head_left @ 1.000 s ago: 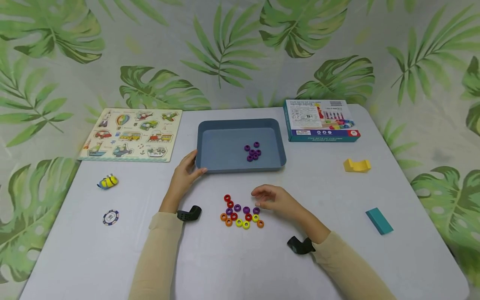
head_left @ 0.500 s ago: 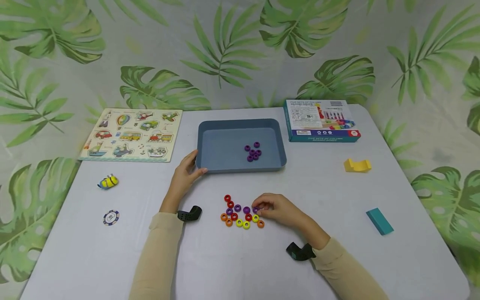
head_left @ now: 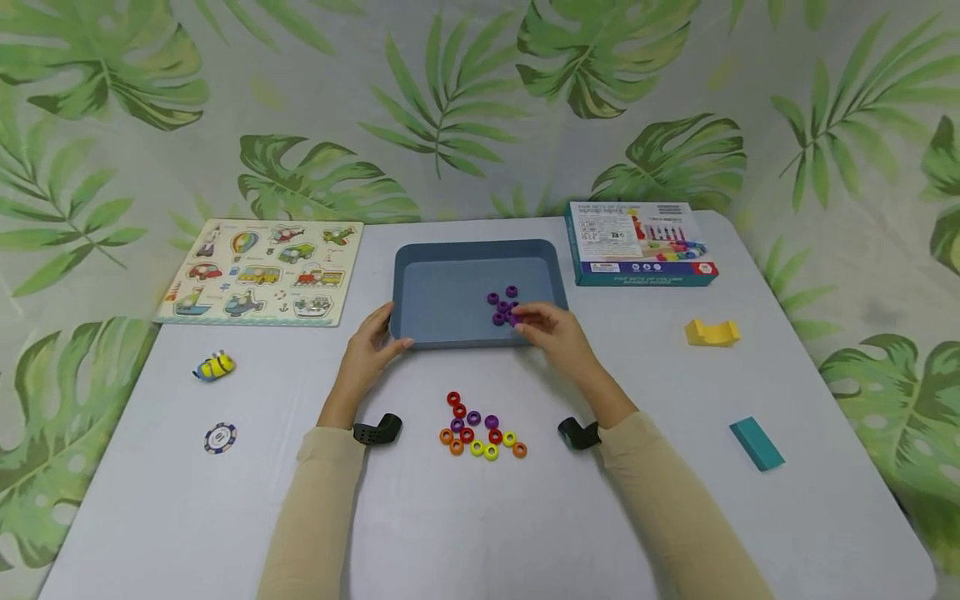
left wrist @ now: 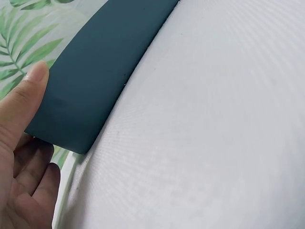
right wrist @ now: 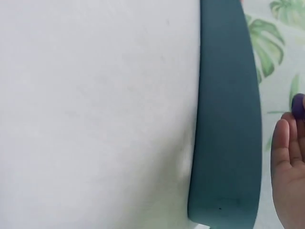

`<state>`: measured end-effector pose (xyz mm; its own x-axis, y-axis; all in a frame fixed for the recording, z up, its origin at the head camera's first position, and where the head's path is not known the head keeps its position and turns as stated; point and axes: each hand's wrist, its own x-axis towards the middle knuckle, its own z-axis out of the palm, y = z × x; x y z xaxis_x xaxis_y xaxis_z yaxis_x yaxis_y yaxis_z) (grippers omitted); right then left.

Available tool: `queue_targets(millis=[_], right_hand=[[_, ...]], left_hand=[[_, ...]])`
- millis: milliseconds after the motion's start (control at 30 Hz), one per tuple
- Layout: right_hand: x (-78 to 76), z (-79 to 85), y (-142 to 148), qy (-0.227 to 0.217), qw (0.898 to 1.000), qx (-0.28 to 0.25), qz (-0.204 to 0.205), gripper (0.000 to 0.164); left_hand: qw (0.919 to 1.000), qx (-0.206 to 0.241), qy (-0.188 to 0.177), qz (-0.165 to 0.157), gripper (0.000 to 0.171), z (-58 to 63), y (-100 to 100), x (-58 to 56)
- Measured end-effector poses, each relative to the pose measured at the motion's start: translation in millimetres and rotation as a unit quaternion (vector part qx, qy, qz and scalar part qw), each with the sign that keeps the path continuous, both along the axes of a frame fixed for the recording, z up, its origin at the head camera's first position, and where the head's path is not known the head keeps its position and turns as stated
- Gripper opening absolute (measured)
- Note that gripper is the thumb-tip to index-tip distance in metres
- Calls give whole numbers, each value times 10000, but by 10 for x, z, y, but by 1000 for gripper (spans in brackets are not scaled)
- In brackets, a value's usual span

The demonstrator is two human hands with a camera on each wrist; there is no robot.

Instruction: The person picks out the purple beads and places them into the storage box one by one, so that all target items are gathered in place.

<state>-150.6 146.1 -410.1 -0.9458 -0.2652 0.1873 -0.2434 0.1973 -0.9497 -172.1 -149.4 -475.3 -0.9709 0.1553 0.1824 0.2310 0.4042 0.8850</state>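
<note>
The blue-grey tray (head_left: 438,292) holds a small cluster of purple beads (head_left: 492,298) toward its right side. My left hand (head_left: 365,354) grips the tray's near left corner, thumb at the front wall and fingers along the side. Over the tray's front right part, my right hand (head_left: 558,337) pinches a purple bead (right wrist: 298,106) beside the cluster; the fingers partly cover the beads there. In front of the tray lie loose ring-shaped beads: red (head_left: 453,398), orange (head_left: 520,450), yellow (head_left: 491,452) and purple (head_left: 491,422).
A picture puzzle board (head_left: 258,271) lies back left, a printed box (head_left: 641,243) back right. A striped toy fish (head_left: 214,367) and a round chip (head_left: 221,437) are at left. A yellow notched block (head_left: 712,333) and a teal block (head_left: 757,443) lie at right.
My right hand took the rightmost purple bead from the loose group and moved it up over the tray. My left hand stays at the tray's corner.
</note>
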Motion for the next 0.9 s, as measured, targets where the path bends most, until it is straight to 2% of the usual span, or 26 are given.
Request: queue_targets(millis=[200,400,600,767,900], right_hand=[[-445,-182,-42,-299,9984,453,-139,27],[-659,-261,-142,-675,9928,978,-176,21],[-772,-342,-200,-779,9837,1617,-146,21],[-771,-349,-228,-667,9755,2089,-199,20],[-730,-299,-225,-595,9773,2023,-190,22]], left_hand=[[10000,46,-13,-24,72,1,11,-1],[10000,-4,-5,7,73,6,4,1],[10000,-18,20,58,72,-1,-9,1],[10000,-3,46,22,72,-10,-14,-1],[10000,3,18,43,71,-12,-3,2]])
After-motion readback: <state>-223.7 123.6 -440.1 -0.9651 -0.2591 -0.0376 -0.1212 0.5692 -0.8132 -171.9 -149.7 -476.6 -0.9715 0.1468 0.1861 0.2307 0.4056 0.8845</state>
